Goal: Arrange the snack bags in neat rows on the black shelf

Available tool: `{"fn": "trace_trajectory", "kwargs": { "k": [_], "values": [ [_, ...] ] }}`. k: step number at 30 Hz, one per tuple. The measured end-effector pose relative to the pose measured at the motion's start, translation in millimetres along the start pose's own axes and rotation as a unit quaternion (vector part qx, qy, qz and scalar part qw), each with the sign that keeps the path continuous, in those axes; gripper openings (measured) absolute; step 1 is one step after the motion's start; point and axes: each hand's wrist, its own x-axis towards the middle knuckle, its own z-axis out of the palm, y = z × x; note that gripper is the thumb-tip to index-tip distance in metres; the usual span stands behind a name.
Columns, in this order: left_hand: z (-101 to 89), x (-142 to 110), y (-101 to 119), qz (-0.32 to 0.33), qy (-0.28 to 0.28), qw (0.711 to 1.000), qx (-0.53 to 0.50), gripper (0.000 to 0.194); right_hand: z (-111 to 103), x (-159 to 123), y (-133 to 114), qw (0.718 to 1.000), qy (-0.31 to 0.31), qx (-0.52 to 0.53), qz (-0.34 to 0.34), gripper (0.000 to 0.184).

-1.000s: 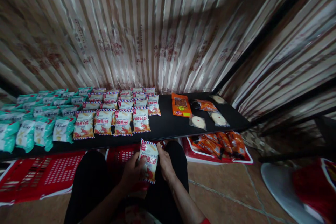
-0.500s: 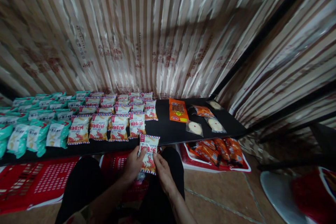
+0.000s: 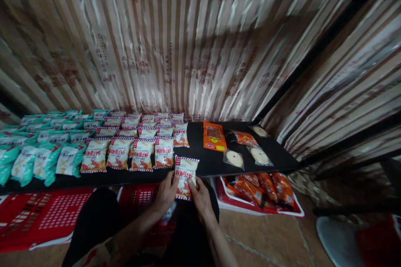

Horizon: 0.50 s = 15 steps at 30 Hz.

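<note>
Between my hands is a white and orange snack bag [image 3: 185, 177] with red lettering, upright just in front of the shelf's edge. My left hand [image 3: 166, 194] grips its left side, and my right hand [image 3: 201, 197] grips its right side, thumb on the front. Several matching snack bags [image 3: 141, 154] stand in rows on the black shelf [image 3: 196, 150], left of and behind the held one. Farther left are rows of teal snack bags [image 3: 45, 160].
Right on the shelf lie an orange packet [image 3: 214, 135], an orange and black packet [image 3: 242, 137] and round white packaged cakes [image 3: 234, 158]. Below are a red basket of orange packets [image 3: 249, 187] and another red basket [image 3: 62, 217]. A striped curtain [image 3: 175, 50] hangs behind.
Both hands have raised the snack bag slightly and moved it right, closer to the shelf's front edge. The camera view has shifted a little.
</note>
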Motion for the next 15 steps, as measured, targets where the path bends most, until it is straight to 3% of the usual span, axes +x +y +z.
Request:
{"fn": "trace_trajectory", "kwargs": {
  "k": [5,12,15],
  "values": [
    [7.2,5.4,1.4,0.036,0.003,0.999,0.035,0.036,-7.1,11.9,-11.6,0.993,0.025,-0.107,-0.036,0.052],
    [9.2,14.1,18.4,0.038,0.034,0.976,0.212,0.035,-16.9,26.1,-16.0,0.974,0.031,-0.211,-0.069,0.046],
    [10.4,17.6,23.9,0.048,0.028,0.977,0.206,0.035,-18.8,31.8,-16.7,0.970,0.046,-0.224,-0.076,0.046]
  ]
}}
